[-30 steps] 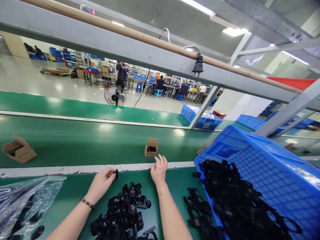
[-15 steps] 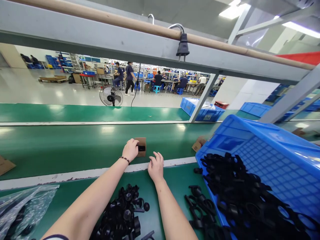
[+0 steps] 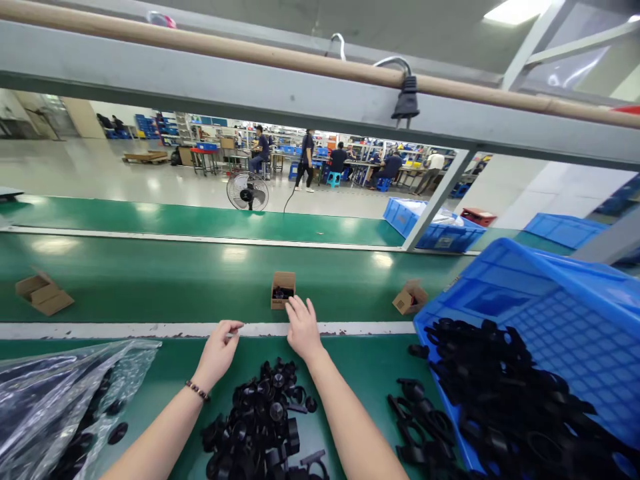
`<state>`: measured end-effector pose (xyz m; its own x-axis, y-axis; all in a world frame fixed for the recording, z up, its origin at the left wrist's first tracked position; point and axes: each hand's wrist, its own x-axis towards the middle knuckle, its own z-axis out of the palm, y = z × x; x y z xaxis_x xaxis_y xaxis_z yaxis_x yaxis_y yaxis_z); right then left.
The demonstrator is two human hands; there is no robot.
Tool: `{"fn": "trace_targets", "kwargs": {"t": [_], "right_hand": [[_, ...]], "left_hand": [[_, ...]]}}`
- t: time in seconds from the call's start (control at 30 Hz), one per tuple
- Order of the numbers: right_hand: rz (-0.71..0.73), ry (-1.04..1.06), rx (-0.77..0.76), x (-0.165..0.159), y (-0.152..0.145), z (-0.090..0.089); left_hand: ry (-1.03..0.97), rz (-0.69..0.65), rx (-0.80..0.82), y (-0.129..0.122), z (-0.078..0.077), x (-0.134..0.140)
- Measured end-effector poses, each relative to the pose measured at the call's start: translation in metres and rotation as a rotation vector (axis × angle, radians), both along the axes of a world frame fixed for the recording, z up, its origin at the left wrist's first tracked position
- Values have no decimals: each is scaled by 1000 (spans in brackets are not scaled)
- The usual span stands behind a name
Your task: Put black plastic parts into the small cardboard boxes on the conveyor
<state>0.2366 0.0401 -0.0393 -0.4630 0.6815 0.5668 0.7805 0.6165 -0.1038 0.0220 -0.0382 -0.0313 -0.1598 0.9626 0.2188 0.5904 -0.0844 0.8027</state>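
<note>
A small open cardboard box (image 3: pixel 283 303) stands on the green belt, with black parts inside. My right hand (image 3: pixel 303 328) reaches to its front right edge, fingers stretched out and seemingly touching it. To the left and nearer me, my left hand (image 3: pixel 219 350) is over the white rail (image 3: pixel 165 330), fingers loosely bent, thumb a little apart, nothing visible in them. Between my forearms lies a heap of small black plastic parts (image 3: pixel 260 427) on the green table (image 3: pixel 360 373).
A blue crate (image 3: pixel 540 267) full of black parts leans at right, more black parts (image 3: pixel 423 420) beside it. Clear plastic bags (image 3: pixel 55 393) lie at left. Other small boxes sit on the belt, left (image 3: pixel 47 297) and right (image 3: pixel 410 300). A metal beam (image 3: pixel 225 83) crosses above.
My left hand has left the small box and drawn back left toward me. My right hand has moved up to the box's edge. The view has swung left.
</note>
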Motion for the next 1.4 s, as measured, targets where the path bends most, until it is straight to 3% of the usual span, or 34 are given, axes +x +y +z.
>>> {"fn": "trace_targets", "kwargs": {"t": [0.13, 0.3, 0.47, 0.6, 0.83, 1.0, 1.13, 1.23, 1.33, 1.4], "right_hand": [[85, -191, -78, -46, 35, 18], [124, -377, -253, -81, 61, 25], [131, -327, -202, -94, 46, 24], [126, -182, -124, -81, 21, 33], [-18, -16, -132, -9, -42, 39], [-245, -54, -181, 68, -74, 38], [-620, -191, -328, 143, -74, 40], [-839, -321, -470, 190, -61, 38], [-911, -456, -544, 218, -43, 37], [-893, -523, -569, 228, -32, 38]], "left_hand": [[-19, 25, -66, -35, -7, -14], [6, 7, -154, -62, 4, -38], [74, -257, -336, -87, 18, -45], [55, -408, -432, -102, 23, -40], [56, -354, -434, -111, 9, -34], [-4, -345, -499, -118, -8, -44], [-202, -423, -642, -112, -2, -55], [-338, -310, -551, -94, 15, -56], [-318, -144, -384, -65, 22, -48], [-247, -101, -317, -47, 17, -41]]}}
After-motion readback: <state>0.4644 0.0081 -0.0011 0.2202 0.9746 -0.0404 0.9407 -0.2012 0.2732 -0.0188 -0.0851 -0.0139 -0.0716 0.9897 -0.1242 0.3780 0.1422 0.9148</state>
